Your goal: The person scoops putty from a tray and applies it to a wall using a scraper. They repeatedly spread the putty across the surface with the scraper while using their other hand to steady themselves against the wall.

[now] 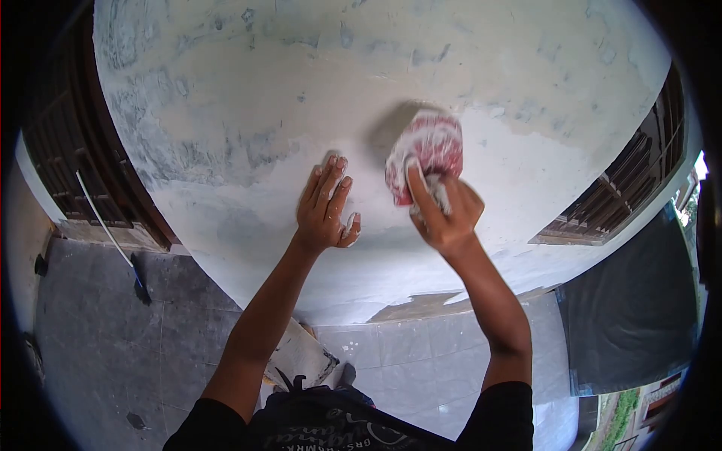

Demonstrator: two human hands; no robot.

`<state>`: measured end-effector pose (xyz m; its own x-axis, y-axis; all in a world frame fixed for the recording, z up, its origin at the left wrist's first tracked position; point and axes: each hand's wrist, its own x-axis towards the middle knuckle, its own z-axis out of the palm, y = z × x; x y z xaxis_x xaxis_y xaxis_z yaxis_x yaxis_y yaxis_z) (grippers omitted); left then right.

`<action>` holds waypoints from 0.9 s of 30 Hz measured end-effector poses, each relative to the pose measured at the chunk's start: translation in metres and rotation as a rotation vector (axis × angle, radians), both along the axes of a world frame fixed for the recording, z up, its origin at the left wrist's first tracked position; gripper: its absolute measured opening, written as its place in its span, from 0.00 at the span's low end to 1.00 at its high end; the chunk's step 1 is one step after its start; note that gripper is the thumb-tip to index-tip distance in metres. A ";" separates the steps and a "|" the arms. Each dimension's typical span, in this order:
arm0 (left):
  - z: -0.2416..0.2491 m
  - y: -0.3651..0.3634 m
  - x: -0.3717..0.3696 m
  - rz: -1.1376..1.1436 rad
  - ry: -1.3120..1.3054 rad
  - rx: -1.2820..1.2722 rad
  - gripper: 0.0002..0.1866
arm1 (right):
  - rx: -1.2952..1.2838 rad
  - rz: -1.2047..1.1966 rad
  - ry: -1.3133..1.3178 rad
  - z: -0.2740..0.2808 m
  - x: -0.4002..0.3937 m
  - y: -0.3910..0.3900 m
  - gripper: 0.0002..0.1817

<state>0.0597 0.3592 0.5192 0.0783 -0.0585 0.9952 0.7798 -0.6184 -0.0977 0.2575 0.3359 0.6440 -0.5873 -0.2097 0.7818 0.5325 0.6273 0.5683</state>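
My right hand [445,207] is wrapped around a red putty trowel [438,139], its forefinger stretched along the tool's back. White paste covers much of the trowel, which is held against or close over the wall [316,83] and casts a shadow to its left. To the left, my left hand [326,203] lies on the wall, fingers stretched out and holding nothing. Paste is smeared on its fingertips and thumb. Around both hands the wall is coated white, while higher up it is cream with grey-blue patches.
A dark wooden door [90,143] stands at the left and a dark-framed window [620,177] at the right. A broom [109,229] leans by the door. Below are grey floor tiles [188,323], a paste-spotted whitish sack [304,357] near my feet, and a dark sheet [632,308] at right.
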 end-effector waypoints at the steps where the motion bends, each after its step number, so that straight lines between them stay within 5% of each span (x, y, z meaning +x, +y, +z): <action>1: 0.000 0.000 0.000 0.002 0.002 0.003 0.28 | 0.020 -0.030 -0.009 0.009 -0.002 0.002 0.27; 13: -0.001 -0.001 0.000 0.015 0.003 -0.008 0.27 | -0.169 -0.072 -0.135 -0.049 0.005 0.005 0.28; 20: 0.000 0.002 0.000 0.008 -0.010 0.007 0.27 | -0.018 -0.050 0.008 0.009 -0.008 0.009 0.29; 27: -0.001 -0.001 0.000 0.007 -0.026 -0.005 0.27 | -0.129 -0.102 -0.113 -0.047 -0.007 0.023 0.28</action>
